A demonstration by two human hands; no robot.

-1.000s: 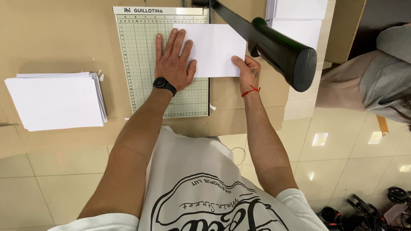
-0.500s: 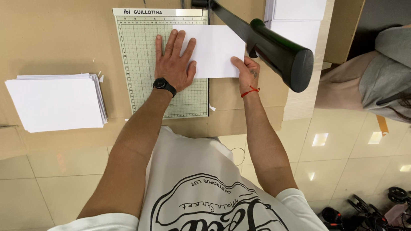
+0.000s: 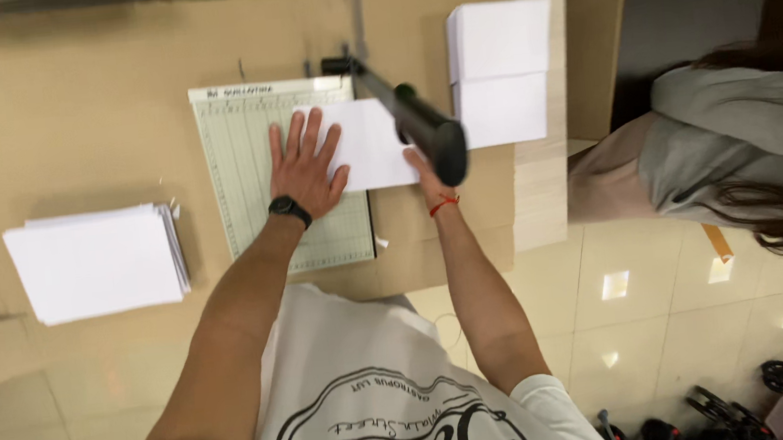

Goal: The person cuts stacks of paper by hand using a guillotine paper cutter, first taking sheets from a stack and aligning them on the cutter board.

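A stack of white sheets (image 3: pixel 94 263) is lying at the desk's (image 3: pixel 66 117) left end, at nine o'clock from the paper cutter (image 3: pixel 252 166), well apart from it with bare tan surface between and its near edge sitting close to the desk's front rim. The green gridded cutter board is standing square at the desk's middle, its near edge just inside the front rim. The left hand (image 3: pixel 305 166), a black watch (image 3: pixel 288 211) on its wrist, is pressing flat with fingers spread, released and gripping nothing, on the left part of a white sheet (image 3: pixel 370 145). That sheet is lying across the board's right edge, overhanging it toward three o'clock. The right hand (image 3: pixel 425 171), a red cord at the wrist, is touching the sheet's near right corner; the raised black blade arm (image 3: pixel 415 117) is covering most of it, so whether it is clenched cannot be told. The arm is slanting from its hinge at twelve o'clock toward four o'clock, above the sheet. At two o'clock, two white stacks (image 3: pixel 502 71) are sitting side by side near the desk's right edge. Beyond that edge, at three o'clock, another person in grey (image 3: pixel 747 138) is leaning over pale tiled floor (image 3: pixel 669 318).
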